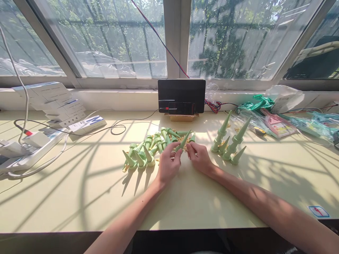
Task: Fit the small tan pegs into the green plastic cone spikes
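Note:
My left hand [168, 164] is closed on a green plastic cone spike [182, 141], its tip pointing up and to the right. My right hand [199, 155] is pinched just beside it, fingers together on something small I cannot make out. Behind and left of my hands lies a loose pile of green spikes [148, 150], some upright, some on their sides, with small tan pieces among them. To the right stands a group of stacked green spikes [229, 141], tips up.
A pale yellow table [79, 190] runs under a window. A black device [181, 95] stands on a wooden stand at the back. White boxes and papers [55, 102], a power strip [23, 148] and cables lie left. Plastic bags [278, 120] lie at the right.

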Available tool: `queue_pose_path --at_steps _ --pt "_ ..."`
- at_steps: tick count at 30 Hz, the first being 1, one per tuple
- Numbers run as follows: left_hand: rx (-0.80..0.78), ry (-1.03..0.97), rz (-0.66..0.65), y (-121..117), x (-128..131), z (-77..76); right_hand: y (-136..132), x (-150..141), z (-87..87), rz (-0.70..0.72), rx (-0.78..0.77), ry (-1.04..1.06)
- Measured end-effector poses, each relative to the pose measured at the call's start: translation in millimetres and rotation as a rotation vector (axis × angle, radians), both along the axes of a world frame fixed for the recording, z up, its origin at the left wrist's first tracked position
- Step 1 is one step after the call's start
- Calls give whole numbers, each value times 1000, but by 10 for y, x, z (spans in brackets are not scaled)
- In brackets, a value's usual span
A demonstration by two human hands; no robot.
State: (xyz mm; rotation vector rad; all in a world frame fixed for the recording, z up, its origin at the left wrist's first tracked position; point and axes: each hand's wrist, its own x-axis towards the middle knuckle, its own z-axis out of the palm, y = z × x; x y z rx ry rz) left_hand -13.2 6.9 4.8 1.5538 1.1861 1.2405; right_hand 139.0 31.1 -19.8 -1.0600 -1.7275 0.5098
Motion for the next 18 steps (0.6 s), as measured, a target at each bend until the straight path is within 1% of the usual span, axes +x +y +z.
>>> queue_pose_path --at_steps 4,10,18 --pt "30 51 21 -20 6 16 -16 -10 13 6 3 -14" --pt "113 120 -11 -39 9 32 -25 -24 23 -7 58 -40" --pt "123 157 -20 -20 14 21 -36 -39 38 12 64 -56"
